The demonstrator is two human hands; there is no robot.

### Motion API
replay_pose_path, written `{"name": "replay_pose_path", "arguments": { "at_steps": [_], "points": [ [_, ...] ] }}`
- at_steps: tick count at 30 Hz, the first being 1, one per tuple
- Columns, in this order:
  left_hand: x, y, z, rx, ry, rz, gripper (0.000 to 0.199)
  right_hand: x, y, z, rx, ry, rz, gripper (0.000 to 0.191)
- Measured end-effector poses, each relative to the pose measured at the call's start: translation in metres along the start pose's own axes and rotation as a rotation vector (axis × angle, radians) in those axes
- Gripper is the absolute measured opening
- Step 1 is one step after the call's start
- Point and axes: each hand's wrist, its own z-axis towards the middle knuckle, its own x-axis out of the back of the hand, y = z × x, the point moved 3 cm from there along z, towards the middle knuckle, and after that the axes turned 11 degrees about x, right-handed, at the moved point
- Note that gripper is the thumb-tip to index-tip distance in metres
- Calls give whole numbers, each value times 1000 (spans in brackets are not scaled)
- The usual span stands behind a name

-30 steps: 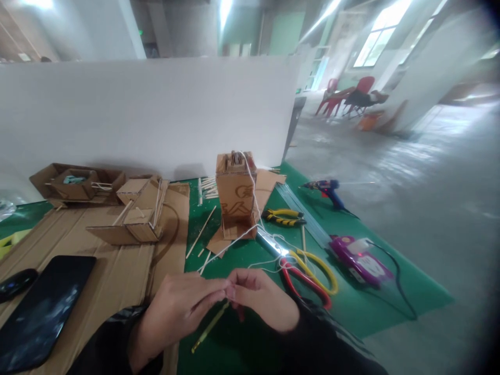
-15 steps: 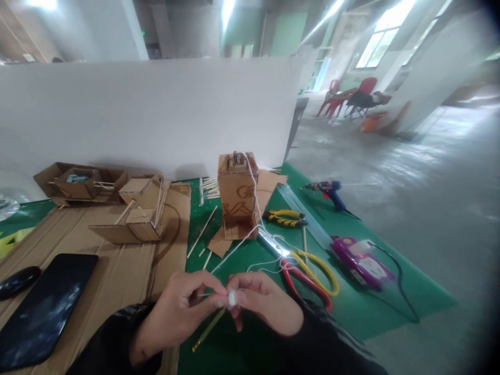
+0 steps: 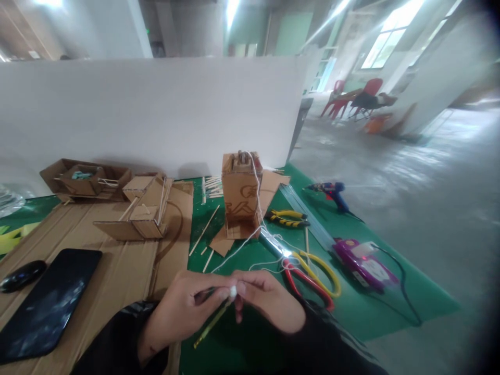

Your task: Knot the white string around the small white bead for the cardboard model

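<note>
My left hand (image 3: 187,302) and my right hand (image 3: 269,299) meet above the green tabletop, fingertips pinched together. Between them shows a small white wad (image 3: 233,291), partly hidden by the thumbs and fingers; it looks like bunched string. White string (image 3: 255,179) hangs over the top of a tall cardboard box (image 3: 241,195) and runs down to both hands. Loose loops of it lie across the large scissors (image 3: 308,284), whose handles are red and yellow, just right of my right hand. Beneath my left hand lies a thin yellowish stick (image 3: 209,330).
Cardboard models (image 3: 142,208) stand on a cardboard sheet (image 3: 117,265) at left, near a black phone (image 3: 50,304) and a black mouse (image 3: 23,276). Rightward are pliers (image 3: 287,219), clear glue sticks (image 3: 304,213), a glue gun (image 3: 332,195) and a purple power strip (image 3: 363,263). A white partition (image 3: 156,114) rises behind.
The fingertips have drawn closer over the white wad, and less of it shows. The whole view has shifted slightly; the things on the table keep their places.
</note>
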Motion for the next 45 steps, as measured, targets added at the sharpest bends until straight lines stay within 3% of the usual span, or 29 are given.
{"name": "replay_pose_path", "arguments": {
  "at_steps": [5,10,17,26,33,38,45],
  "points": [
    [-6,-2,0,-21,84,-5,24,0,11,2,-12,83,95,27],
    [-8,-3,-1,68,131,-119,26,-1,10,4,30,196,201,31],
    [-8,0,-3,170,100,-158,20,-4,7,4,52,208,267,23],
    [-6,-2,2,261,79,-255,22,-2,6,2,134,222,80,22],
    [-4,0,1,219,142,-213,27,-5,2,2,167,203,57,28],
    [-6,1,2,224,99,-246,38,-9,-1,2,171,164,69,31],
    [-6,5,2,116,150,-179,24,-9,1,1,104,184,69,41]
  ]
}}
